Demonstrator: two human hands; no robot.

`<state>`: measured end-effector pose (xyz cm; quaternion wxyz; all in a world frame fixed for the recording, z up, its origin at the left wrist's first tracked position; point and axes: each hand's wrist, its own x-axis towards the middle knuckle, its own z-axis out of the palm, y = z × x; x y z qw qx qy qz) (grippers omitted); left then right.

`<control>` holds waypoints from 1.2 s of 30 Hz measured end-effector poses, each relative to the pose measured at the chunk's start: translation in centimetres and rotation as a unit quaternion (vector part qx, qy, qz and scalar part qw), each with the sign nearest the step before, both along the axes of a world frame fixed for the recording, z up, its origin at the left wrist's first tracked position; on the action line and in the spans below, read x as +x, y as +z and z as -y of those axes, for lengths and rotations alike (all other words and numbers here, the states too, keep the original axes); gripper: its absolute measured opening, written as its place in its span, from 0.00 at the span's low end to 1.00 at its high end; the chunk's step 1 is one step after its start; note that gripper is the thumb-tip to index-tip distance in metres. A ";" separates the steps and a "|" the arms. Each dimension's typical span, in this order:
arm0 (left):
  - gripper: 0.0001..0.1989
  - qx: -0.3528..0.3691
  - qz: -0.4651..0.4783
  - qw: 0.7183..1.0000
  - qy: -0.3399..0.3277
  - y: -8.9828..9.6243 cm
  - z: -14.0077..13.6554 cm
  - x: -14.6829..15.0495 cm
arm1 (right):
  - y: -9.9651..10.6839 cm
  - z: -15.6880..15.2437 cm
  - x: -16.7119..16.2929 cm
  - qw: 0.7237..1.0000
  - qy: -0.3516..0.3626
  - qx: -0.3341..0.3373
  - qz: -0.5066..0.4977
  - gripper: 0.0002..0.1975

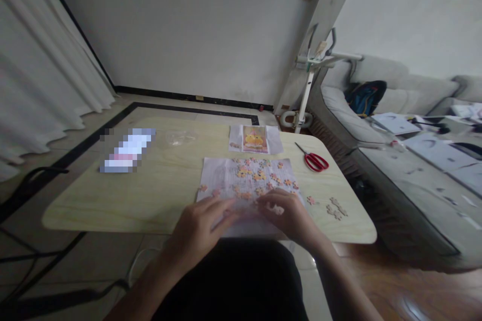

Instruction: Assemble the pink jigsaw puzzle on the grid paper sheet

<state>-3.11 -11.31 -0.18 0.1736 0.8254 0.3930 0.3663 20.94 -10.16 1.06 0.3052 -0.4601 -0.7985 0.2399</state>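
Over the near part of a printed paper sheet [216, 170], my left hand [205, 223] has its fingers stretched out and apart, slightly smeared, with nothing visible in them. Close on its right, my right hand [288, 210] curls around a pale jigsaw puzzle piece [276, 208]; its fingertips are partly blurred. Several orange, yellow and pink puzzle pieces [259, 175] lie on the sheet just beyond both hands, some seemingly joined. Behind the sheet is a paper with a picture [255, 139] of yellow figures.
Red-handled scissors [316, 161] lie at the table's right, with loose puzzle pieces [336, 209] nearer the corner. A clear plastic wrapper [181, 137] and a blurred-out bright device [128, 150] are on the left of the pale wooden table [150, 200]. A grey sofa [399, 175] stands to the right.
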 end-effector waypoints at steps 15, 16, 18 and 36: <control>0.10 0.020 -0.125 0.992 -0.018 -2.6 0.1 1.2 | -0.2 -0.5 -0.7 0.993 0.030 -0.043 0.108 0.08; 0.10 0.020 -0.124 0.992 -0.018 -2.7 0.1 1.2 | -0.2 -0.5 -0.7 0.992 0.030 -0.046 0.111 0.08; 0.09 0.022 -0.121 0.992 -0.016 -2.9 0.1 1.2 | -0.2 -0.6 -0.9 0.992 0.026 -0.048 0.118 0.07; 0.08 0.002 -0.097 0.995 -0.018 -2.9 0.2 1.2 | 0.6 0.5 -1.0 0.987 0.049 -0.020 0.151 0.14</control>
